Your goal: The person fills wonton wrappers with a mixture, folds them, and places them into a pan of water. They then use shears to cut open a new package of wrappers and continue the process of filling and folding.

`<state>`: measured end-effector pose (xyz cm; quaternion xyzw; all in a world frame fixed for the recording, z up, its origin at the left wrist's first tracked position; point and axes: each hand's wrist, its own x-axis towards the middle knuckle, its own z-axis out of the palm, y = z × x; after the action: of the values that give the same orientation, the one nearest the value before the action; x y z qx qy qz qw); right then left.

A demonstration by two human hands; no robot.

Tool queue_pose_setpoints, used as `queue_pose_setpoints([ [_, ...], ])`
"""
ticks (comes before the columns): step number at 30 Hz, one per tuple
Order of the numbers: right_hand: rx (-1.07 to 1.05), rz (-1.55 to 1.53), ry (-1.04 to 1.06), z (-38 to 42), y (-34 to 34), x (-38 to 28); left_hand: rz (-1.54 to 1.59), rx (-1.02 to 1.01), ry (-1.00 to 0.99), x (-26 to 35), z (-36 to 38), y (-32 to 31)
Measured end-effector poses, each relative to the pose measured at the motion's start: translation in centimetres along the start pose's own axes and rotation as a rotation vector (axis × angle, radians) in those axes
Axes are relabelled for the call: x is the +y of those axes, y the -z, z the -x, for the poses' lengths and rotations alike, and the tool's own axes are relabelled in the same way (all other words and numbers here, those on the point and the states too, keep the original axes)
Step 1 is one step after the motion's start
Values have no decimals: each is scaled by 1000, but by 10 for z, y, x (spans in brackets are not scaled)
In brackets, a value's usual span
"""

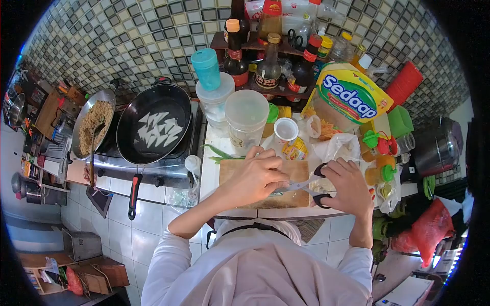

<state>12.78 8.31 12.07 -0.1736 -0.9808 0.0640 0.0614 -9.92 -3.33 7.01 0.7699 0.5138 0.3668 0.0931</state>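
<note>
Scissors (302, 182) above the cutting board (295, 168): likely light, stiff, best held by the handles (317, 200); right hand (349, 187) wrapped on them, left hand (256, 176) curled inward (its contents, if any, cannot be told)

A: Left hand (261, 174)?
B: Fingers hide whatever's by the scissors (305, 185). Can't tell.
A: Far dark bottle (238, 11)?
B: Top cut off by edge.
A: Red bag (434, 232), right?
B: Contents hidden. Left-side clutter (37, 153): too small.
</note>
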Motion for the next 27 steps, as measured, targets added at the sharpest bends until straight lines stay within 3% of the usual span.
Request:
queue_pose_setpoints([
  [27,40,42,7,-9,-12,-6,111,60,7,-2,-1,-2],
])
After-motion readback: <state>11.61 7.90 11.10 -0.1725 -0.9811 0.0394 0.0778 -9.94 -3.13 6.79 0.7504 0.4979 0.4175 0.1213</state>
